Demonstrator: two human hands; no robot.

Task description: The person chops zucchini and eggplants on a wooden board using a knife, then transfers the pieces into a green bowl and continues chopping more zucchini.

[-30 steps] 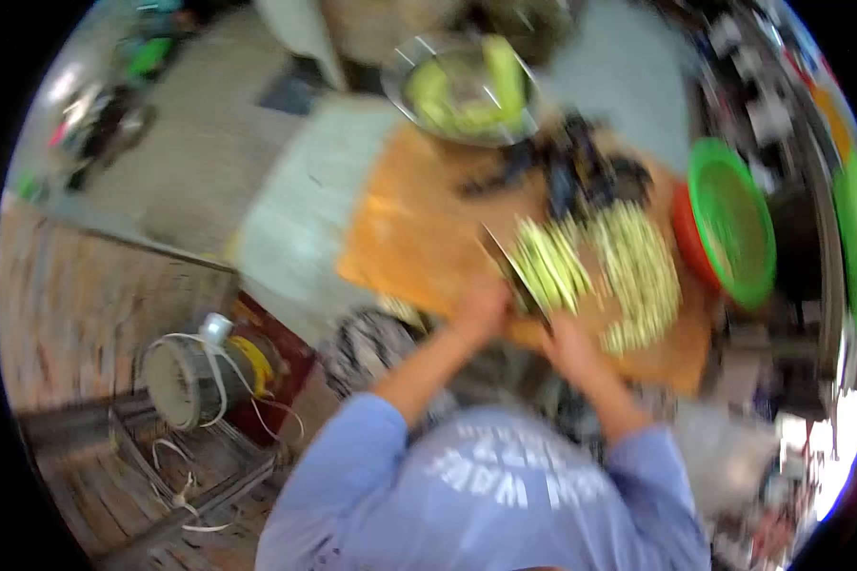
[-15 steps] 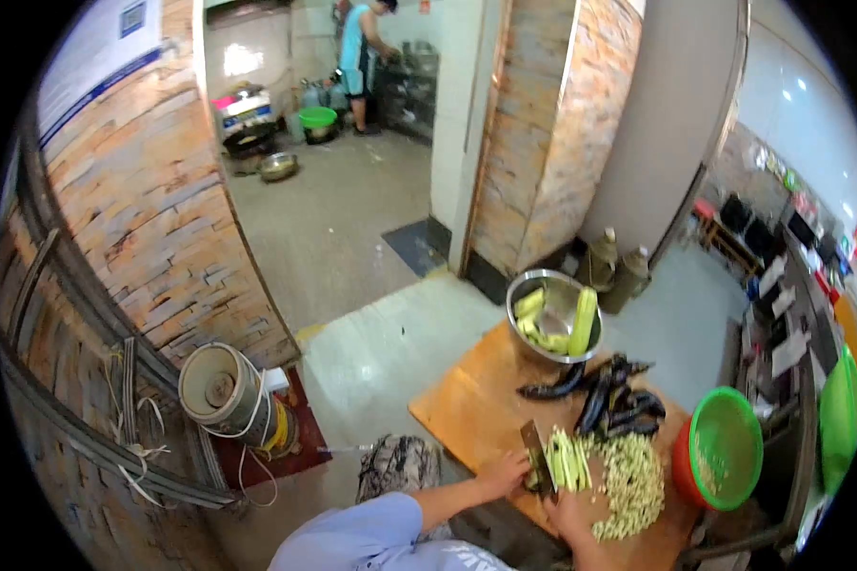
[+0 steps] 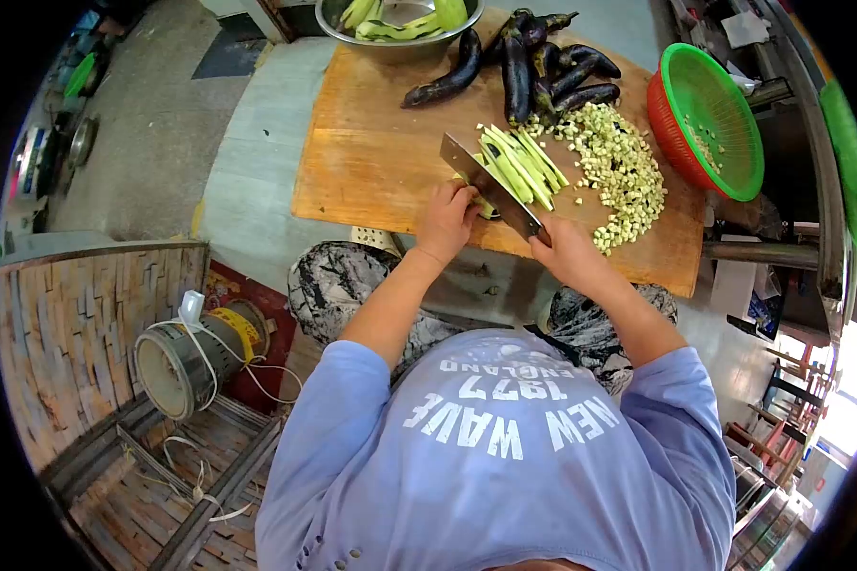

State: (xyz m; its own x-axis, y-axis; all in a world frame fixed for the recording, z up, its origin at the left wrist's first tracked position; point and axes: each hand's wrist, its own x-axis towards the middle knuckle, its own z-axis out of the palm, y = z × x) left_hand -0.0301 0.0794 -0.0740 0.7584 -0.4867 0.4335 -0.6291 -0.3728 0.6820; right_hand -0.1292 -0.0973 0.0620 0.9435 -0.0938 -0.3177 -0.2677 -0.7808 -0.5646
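My right hand (image 3: 573, 253) is closed round the handle of a cleaver (image 3: 491, 183), whose blade stands on edge over the wooden board (image 3: 357, 143). On the blade's left side, my left hand (image 3: 448, 221) has its fingers curled on a pale piece of eggplant (image 3: 486, 207), mostly hidden by hand and blade. Cut eggplant strips (image 3: 524, 164) lie side by side just right of the blade. Farther right spreads a heap of diced eggplant (image 3: 627, 176). Several whole dark eggplants (image 3: 517, 78) lie across the back of the board.
A metal bowl (image 3: 329, 23) with peeled, pale green eggplants stands at the board's far edge. Right of the board is a green colander (image 3: 747, 143) in a red one, with some dice inside. A cylindrical bucket (image 3: 171, 376) with a white cord is at lower left.
My view has tipped down from the room to the board and my shirt; the co-worker is out of sight. Both hands stay at the cleaver and eggplant piece.
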